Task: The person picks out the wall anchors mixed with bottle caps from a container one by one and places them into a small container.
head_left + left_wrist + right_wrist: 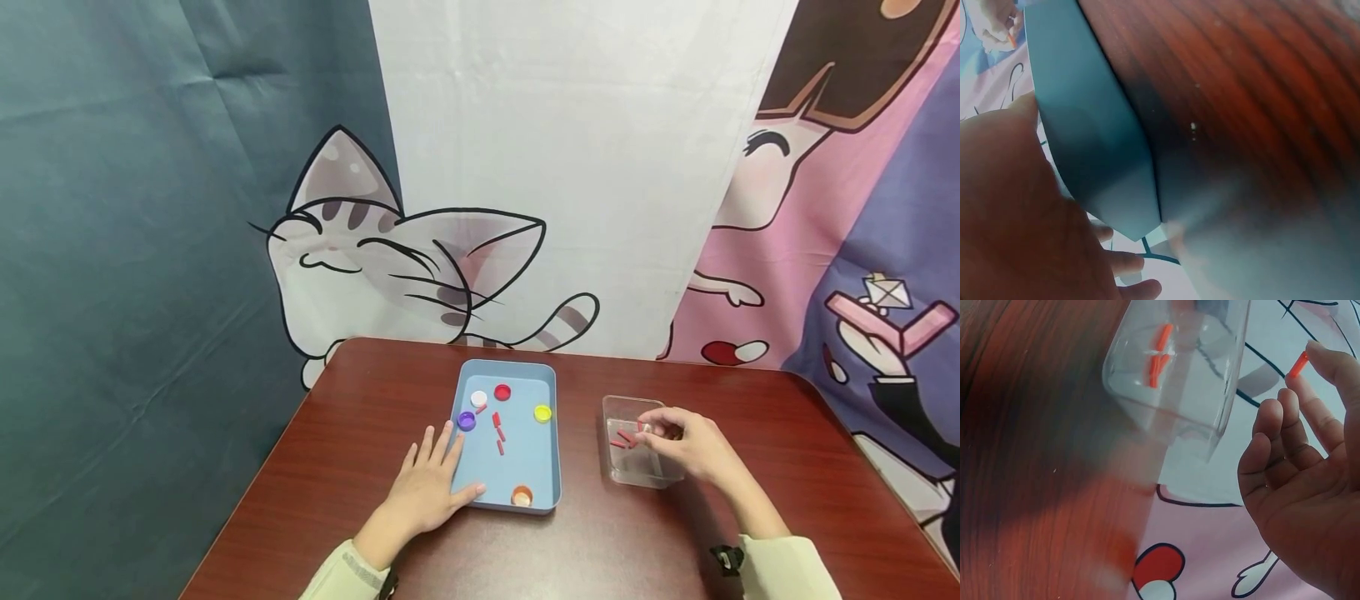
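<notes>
A cloth backdrop [517, 117] printed with a cat stands behind the brown wooden counter [345, 433]. On the counter lies a blue tray [513, 471], and to its right, set apart from it, a clear box [633, 478]. The left hand [426, 490] rests at the tray's left edge, its fingers straight and spread, the thumb reaching over the near left corner. The right hand [692, 443] hangs above the clear box, thumb and index fingertip pinching one red stick [1298, 364], its other fingers bent beside them. Inside the tray, a white cap [478, 399], a red cap [502, 392] and a purple cap [467, 421] group toward the far left, a yellow cap [542, 413] sits by the right wall, and an orange cap [522, 497] lies at the near wall. Smallest are the loose red pieces: some [501, 447] lie in the tray's middle and beside the white cap, others [1164, 337] on the box's floor.
</notes>
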Action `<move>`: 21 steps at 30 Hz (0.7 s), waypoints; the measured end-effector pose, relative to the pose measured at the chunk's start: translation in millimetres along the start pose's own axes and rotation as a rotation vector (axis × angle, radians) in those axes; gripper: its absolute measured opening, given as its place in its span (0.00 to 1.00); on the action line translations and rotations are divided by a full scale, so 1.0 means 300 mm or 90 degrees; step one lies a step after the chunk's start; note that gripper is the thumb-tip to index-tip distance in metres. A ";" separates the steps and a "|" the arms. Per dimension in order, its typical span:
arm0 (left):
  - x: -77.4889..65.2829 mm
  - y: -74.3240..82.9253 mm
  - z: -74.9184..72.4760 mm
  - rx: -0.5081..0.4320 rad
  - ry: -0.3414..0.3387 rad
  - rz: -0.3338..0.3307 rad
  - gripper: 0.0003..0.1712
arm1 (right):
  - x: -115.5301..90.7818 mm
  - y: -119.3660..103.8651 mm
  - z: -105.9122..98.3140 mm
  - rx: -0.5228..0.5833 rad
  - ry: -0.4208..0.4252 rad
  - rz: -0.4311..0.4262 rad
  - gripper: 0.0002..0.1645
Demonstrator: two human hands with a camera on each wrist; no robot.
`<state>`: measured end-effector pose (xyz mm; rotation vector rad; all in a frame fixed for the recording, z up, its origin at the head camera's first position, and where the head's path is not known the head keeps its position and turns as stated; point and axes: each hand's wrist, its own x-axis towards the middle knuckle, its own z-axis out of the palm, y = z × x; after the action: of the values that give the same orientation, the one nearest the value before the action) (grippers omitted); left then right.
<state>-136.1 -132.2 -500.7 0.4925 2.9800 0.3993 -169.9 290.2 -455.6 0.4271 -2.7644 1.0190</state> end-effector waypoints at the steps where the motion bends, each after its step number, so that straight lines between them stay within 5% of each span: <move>1: 0.000 0.000 0.002 -0.001 0.000 0.000 0.53 | -0.002 0.006 0.000 0.001 0.002 0.002 0.11; 21: 0.004 -0.003 0.007 -0.008 -0.002 0.008 0.51 | 0.017 0.095 -0.034 -0.014 -0.001 0.038 0.12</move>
<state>-137.2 -132.1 -503.0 0.5096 2.9705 0.4188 -183.3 316.6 -464.0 0.3445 -2.8031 0.9999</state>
